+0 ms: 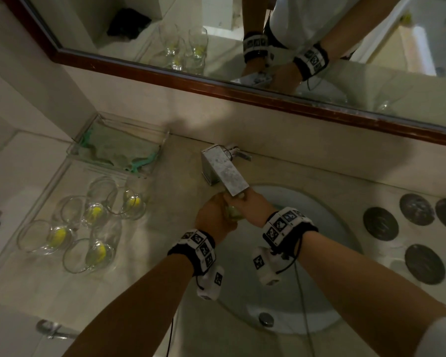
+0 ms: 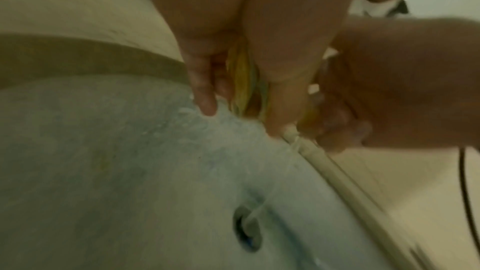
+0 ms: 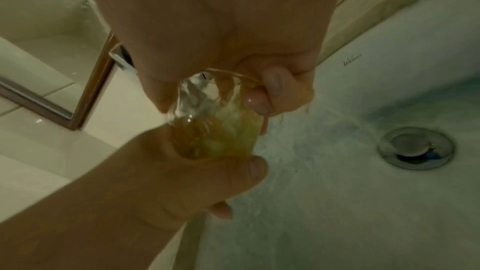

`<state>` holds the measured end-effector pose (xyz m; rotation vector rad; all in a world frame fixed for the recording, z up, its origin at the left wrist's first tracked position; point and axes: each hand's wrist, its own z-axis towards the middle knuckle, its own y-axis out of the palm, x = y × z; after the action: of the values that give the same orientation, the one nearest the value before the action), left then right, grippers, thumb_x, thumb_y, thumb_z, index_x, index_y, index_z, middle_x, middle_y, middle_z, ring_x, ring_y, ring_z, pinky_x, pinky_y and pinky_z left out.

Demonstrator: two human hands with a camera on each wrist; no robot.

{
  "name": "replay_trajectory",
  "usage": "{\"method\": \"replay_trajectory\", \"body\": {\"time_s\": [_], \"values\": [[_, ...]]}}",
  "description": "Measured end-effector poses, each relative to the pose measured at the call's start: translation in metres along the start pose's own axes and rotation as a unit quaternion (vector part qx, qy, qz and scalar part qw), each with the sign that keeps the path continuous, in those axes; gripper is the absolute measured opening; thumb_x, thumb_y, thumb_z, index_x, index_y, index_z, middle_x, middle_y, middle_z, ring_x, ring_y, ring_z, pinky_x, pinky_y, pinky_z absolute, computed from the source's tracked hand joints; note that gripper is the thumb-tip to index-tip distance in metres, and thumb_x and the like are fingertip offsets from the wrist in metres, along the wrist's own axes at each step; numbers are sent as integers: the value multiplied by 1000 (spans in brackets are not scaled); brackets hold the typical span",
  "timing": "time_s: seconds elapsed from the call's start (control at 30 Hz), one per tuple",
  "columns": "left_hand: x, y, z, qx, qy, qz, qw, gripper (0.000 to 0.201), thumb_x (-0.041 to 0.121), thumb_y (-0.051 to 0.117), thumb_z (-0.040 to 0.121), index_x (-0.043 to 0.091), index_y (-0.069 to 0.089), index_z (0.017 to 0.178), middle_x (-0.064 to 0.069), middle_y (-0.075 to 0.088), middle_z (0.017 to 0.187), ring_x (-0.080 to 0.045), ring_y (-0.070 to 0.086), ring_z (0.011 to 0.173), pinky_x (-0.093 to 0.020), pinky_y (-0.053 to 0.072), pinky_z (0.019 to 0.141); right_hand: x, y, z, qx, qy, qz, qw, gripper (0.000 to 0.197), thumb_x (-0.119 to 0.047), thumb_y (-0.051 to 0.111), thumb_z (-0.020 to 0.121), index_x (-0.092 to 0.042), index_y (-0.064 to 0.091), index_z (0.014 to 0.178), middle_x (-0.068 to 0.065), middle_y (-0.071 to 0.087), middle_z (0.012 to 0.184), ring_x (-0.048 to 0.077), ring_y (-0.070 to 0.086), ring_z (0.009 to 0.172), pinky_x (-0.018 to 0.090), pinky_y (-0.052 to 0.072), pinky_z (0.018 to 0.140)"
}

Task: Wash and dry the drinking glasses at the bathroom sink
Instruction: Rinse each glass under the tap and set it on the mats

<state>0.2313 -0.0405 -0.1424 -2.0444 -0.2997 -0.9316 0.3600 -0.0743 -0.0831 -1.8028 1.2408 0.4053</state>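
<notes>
Two hands meeting over the sink, just below the faucet spout. Left hand curled round the glass from its base side; right hand gripping the rim end, fingers hooked over the lip — possibly reaching inside. Glass lying tilted, long axis running hand to hand, yellowish residue visible within. Both hands equally near; wrists angled inward. Water running to drain. Farther left on the table — four glasses waiting, yellow dregs in each. Green cloth beyond.

Glasses left of the sink, tap behind it, coasters right.
</notes>
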Motion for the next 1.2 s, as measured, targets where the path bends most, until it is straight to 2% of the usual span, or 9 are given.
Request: {"method": "replay_trajectory", "body": {"time_s": [0.1,0.2,0.33,0.47,0.53,0.63,0.83,1.07,1.2], "values": [[-2,-3,3,-33,27,-3,999,77,42,84,64,16,51,129,-4,60,125,-23,59,110,-42,48,97,6,0,-3,9,-17,5,1000,58,-48,60,93,-15,43,138,7,60,124,23,59,104,34,49,90],[-2,-10,7,-74,31,-32,996,71,41,85,66,17,54,126,-1,63,121,-18,62,108,-39,51,94,11,-1,2,22,-30,-20,999,77,-62,71,76,-19,41,133,-2,61,114,18,63,100,39,55,87],[-3,-11,8,-117,17,-66,991,74,39,84,68,25,52,133,7,61,124,-13,59,113,-25,45,92,7,-8,-4,-41,-67,-35,996,69,-38,79,80,-18,48,138,-1,59,119,15,57,108,27,45,94],[5,-9,6,-109,3,-113,988,86,51,79,52,22,54,128,-4,66,116,-25,66,103,-41,55,89,14,-14,-11,-37,-64,42,996,76,-42,83,73,-25,47,138,-2,61,129,16,58,117,40,47,104],[7,-10,8,-93,11,-112,989,94,56,76,47,23,52,131,0,66,119,-19,65,105,-41,54,93,10,-20,-16,-50,-76,73,993,66,-31,83,77,-17,51,133,3,62,128,16,60,113,34,51,99],[9,-10,10,-90,18,-97,991,95,55,74,48,21,51,134,1,64,123,-19,63,110,-40,53,95,10,-30,-16,-72,-88,63,992,39,-7,74,85,-10,57,121,10,65,118,7,64,94,11,50,73],[-1,-13,8,-52,5,-145,988,107,50,78,42,21,42,139,3,59,128,-17,59,116,-42,48,102,24,-51,-5,-18,-9,123,992,22,-15,62,96,-16,63,117,9,67,114,16,64,77,30,51,67],[-2,-12,9,-24,2,-155,988,95,29,90,51,27,44,134,9,59,123,-16,58,116,-40,47,103,4,-76,2,86,-43,212,973,56,-7,57,95,-20,39,147,-6,48,142,21,57,118,36,51,86],[1,-11,9,-15,11,-169,985,98,44,88,44,30,45,131,10,61,123,-14,59,115,-44,49,100,-14,-78,9,69,-57,188,978,58,-3,51,97,-18,35,150,1,41,149,23,49,129,35,47,96]]}}
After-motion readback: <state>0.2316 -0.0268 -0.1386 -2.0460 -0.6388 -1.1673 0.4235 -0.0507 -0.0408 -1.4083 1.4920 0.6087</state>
